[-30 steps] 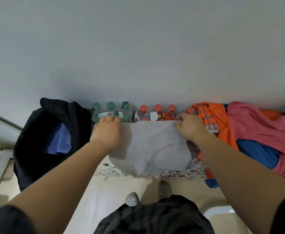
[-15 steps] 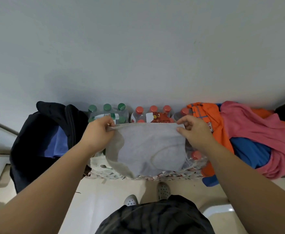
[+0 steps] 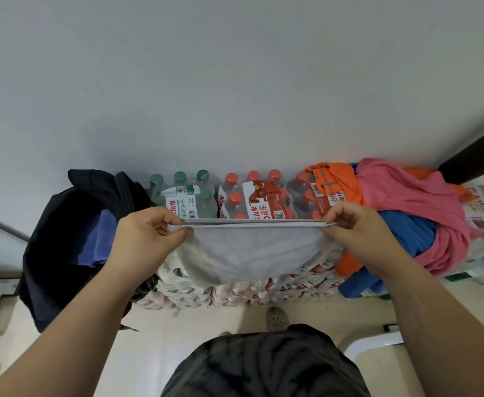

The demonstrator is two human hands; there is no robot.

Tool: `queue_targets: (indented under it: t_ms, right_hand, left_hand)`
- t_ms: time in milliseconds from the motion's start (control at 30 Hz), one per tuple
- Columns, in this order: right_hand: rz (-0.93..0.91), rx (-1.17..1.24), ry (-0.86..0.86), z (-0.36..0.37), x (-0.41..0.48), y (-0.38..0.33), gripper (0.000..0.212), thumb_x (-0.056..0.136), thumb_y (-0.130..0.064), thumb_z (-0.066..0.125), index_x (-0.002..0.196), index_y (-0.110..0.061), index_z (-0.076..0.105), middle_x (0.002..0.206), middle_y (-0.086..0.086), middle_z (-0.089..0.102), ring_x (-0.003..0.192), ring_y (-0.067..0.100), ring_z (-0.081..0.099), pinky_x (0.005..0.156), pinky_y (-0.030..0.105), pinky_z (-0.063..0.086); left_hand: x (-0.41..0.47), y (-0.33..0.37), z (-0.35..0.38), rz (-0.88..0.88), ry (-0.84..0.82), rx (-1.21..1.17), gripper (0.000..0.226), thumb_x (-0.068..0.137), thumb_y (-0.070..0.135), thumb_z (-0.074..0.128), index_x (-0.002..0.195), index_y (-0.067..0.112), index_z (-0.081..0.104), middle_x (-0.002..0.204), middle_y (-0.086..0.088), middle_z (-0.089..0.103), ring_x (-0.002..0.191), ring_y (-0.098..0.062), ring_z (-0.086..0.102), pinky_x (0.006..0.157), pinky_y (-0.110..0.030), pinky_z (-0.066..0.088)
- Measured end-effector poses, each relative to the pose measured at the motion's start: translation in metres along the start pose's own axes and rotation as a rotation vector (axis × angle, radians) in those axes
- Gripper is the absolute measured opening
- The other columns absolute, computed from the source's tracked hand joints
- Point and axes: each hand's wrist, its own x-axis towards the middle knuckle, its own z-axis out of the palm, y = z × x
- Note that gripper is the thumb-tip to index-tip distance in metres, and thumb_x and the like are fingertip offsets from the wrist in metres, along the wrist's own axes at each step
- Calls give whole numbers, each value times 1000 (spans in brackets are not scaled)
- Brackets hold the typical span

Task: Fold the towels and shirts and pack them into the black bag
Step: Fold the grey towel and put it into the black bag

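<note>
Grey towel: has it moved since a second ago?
Yes. The grey towel has drawn back toward the person, uncovering more of the red-capped bottle pack.

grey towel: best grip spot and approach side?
Pinch the grey towel at the two ends of its top hem, one hand from each outer side, as the left hand and right hand do: the hem runs taut and level, the rest hangs slack.

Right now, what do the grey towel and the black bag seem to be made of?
The grey towel: soft matte cloth, perhaps cotton or microfibre; it sags between the left hand and right hand, with a stitched hem. The black bag: matte synthetic fabric, perhaps nylon; it slumps limply.
</note>
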Motion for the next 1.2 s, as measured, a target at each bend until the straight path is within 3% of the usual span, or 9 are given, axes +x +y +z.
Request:
queue_targets:
  t_ms: [167,333,433,533,633,767,900,1033,1200]
  right_hand:
    - [-21,132,24,-4,-14,-6,16,87,8,67,83,-8,68,79,3,67,73,7,59,63,18,51]
    - [10,157,49,-13,-21,-7,16,86,2,71,88,-13,75,86,12,70,80,20,62,72,38,55]
    - [5,62,55,-15,-24,-8,20,83,3,74,83,-16,78,82,5,74,78,18,67,72,28,58]
    - [15,12,49,-14,-25,-8,19,81,4,76,82,-15,79,79,0,76,77,15,71,70,21,59]
    - [40,30,30,-13,-23,-5,15,78,4,79,84,-10,79,79,4,77,78,21,73,73,29,62]
    - [86,67,-27,-7,-19,0,12,72,-8,84,82,-6,80,78,9,76,75,23,72,70,31,61]
    - [104,100,-27,0,-13,3,20,67,-24,82,78,-8,80,78,10,75,77,28,71,72,36,60]
    - [97,105,-67,-2,-9,2,12,70,-24,81,76,-14,81,81,10,76,83,33,71,78,43,60]
    - [103,-76,-156,-8,-6,11,11,79,-8,82,81,-18,81,83,-1,77,81,18,71,76,35,61]
  left_hand:
    - [-4,-1,-2,-2,41,-61,22,74,7,86,69,16,67,68,5,71,57,-6,61,55,-16,50]
    - [-6,2,-4,5,-13,-130,24,75,0,83,69,11,62,62,14,66,51,0,55,51,-13,44]
    - [-6,5,-3,32,-32,-102,22,74,2,85,69,13,67,64,13,68,55,2,58,54,-15,48]
    - [-1,4,-1,41,-41,-109,19,72,9,88,70,17,70,63,1,68,56,-12,57,58,-28,51]
    - [5,5,1,32,-50,-154,17,71,10,88,74,15,72,68,-8,69,59,-28,58,61,-33,51]
    - [14,9,2,-25,-49,-235,16,71,7,88,73,14,74,70,-11,70,58,-16,56,61,-29,48]
    - [27,7,-2,-93,-53,-276,13,73,8,87,74,14,75,73,-17,70,65,-23,59,66,-39,51]
    - [39,8,-4,-95,-63,-263,13,74,6,86,72,13,74,69,-15,69,62,-21,61,64,-34,50]
    - [52,-6,-6,-71,-137,-130,16,73,4,86,71,10,72,72,-15,72,68,-40,67,71,-49,57]
